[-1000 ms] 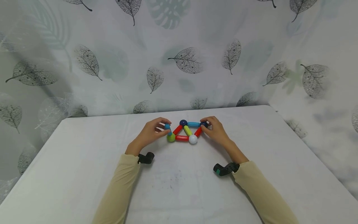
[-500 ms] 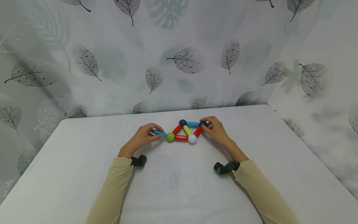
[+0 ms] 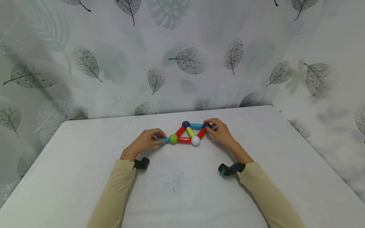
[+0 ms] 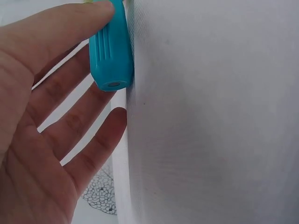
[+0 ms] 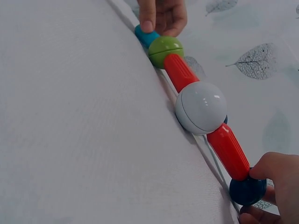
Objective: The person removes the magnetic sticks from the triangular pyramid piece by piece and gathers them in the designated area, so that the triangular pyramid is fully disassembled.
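A leaf-printed backdrop (image 3: 188, 34) fills the top of the head view, above a white table (image 3: 182, 199). Just below the frame's middle lies a ball-and-rod figure (image 3: 184, 139); at its left end the left hand (image 3: 144, 141) pinches a blue rod (image 4: 111, 51) touching the green ball (image 3: 173, 139), while at its right the right hand (image 3: 220, 131) pinches a dark-blue ball (image 5: 245, 191). A sideways tug by either hand could probably part a joint. Half a second ago the rod sloped down to the green ball; now it looks level.

A ridged blue rod (image 4: 111, 58) touches the green ball (image 3: 173, 139).
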The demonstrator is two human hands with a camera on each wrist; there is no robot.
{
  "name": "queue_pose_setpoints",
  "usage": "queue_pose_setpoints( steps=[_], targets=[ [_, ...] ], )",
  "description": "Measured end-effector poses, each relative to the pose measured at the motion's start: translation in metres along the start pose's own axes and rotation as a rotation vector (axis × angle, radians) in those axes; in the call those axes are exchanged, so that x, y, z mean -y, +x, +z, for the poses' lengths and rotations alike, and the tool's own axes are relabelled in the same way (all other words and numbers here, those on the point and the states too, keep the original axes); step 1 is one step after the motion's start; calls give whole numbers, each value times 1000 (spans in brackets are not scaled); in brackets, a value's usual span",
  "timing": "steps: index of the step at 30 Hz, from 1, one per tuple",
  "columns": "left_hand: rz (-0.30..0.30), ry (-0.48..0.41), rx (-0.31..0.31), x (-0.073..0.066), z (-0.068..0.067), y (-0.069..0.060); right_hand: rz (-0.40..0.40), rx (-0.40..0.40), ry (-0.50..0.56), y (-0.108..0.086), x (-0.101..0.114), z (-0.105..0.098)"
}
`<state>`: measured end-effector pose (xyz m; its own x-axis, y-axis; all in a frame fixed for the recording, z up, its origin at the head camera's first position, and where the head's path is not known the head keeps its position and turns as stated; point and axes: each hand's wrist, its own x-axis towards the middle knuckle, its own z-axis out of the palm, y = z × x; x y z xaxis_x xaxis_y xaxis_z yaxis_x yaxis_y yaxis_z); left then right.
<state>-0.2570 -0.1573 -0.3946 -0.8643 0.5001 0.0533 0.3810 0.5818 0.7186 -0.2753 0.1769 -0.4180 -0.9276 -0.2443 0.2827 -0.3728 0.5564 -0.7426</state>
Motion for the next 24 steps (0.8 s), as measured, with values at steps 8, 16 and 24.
queue_pose_setpoints(
  steps=[8, 16, 24],
  targets=[
    [29, 10, 7, -5, 3, 0, 38, 10, 12, 0, 1, 1],
    [-7, 148, -110, -18, 12, 6, 46, 17, 31, -1, -1, 0],
    [-12, 254, -146, -40, 23, 14, 48, 24, 34, 0, -3, 0]
  ],
)
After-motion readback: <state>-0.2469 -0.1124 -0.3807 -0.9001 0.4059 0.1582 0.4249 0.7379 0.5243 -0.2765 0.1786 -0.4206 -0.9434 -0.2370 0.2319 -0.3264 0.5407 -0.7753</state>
